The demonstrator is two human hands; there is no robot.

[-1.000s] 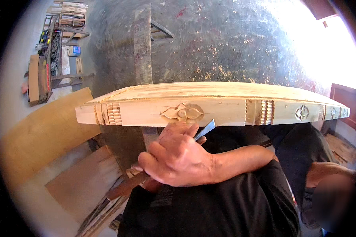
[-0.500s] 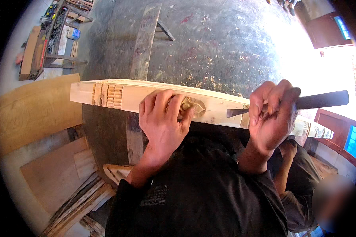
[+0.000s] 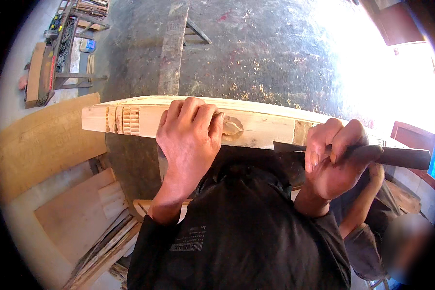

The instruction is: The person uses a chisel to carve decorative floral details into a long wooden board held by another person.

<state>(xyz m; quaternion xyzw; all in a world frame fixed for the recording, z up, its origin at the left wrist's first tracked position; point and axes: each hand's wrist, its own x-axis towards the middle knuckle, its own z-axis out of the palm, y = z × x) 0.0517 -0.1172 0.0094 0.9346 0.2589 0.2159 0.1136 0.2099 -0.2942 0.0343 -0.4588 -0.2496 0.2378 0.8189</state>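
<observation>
Along the board's [image 3: 268, 129] carved face: the left hand [image 3: 191, 128] rests with fingers curled; I cannot tell whether its grip clasps anything.
Carved flower [image 3: 233, 128]: only its right part shows beside that hand; half a second ago the round middle showed too, and a second ago the whole bloom.
Chisel [image 3: 405, 157]: clamped in the grip of the right hand [image 3: 336, 164], blade toward the left end; lower than before, now by the board's lower edge.
Board: lying crosswise before the person, ribbed band [image 3: 130, 121] near its left end.
</observation>
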